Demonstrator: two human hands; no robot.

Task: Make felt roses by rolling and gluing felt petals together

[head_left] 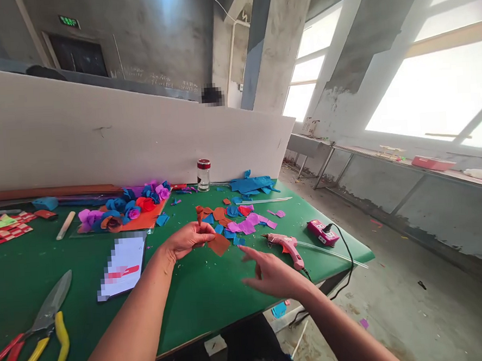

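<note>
My left hand [193, 238] is closed around a small rolled brown paper bud [199, 215] that points upward. A flat square of brown crepe paper [219, 245] sticks out from the same fingers to the right. Just right of that square, my right hand [266, 267] hovers over the green table with its index finger stretched out and nothing in it. Beyond both hands lie scattered purple paper pieces [247, 223] along with blue, red and brown ones. A pink glue gun [288, 245] rests on the table past my right hand.
A pink power strip [322, 233] with a black cord sits at the table's right edge. Finished paper flowers [132, 208], a phone [126, 264] and large shears [45, 318] lie to the left. A glass jar [203, 175] stands by the white board [140, 132].
</note>
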